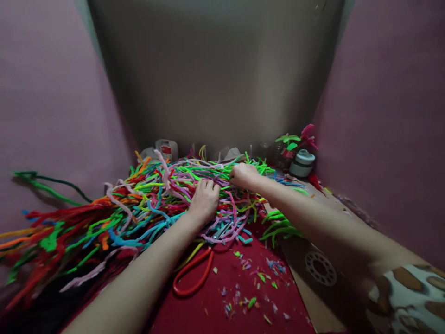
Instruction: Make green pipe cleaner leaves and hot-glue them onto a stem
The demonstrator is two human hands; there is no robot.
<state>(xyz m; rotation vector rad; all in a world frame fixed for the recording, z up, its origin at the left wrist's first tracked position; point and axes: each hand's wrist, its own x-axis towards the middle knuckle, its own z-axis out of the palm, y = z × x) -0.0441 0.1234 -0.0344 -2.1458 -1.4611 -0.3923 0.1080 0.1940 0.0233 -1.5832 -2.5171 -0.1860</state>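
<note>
A big heap of coloured pipe cleaners (146,199) in red, green, blue, pink and orange covers the red cloth (215,306). My left hand (204,200) rests on top of the heap near its middle, fingers curled down into the strands. My right hand (244,175) reaches further back, fingers closed among green and pink strands. What each hand grips, if anything, is hidden by the fingers and the tangle.
Orange-handled pliers (193,273) lie under the heap's front edge. Cut scraps (250,287) litter the cloth. A cardboard piece with a round drain grate (320,268) lies right. A small lidded jar (302,162) and pipe-cleaner flowers (295,139) stand back right. Walls close in.
</note>
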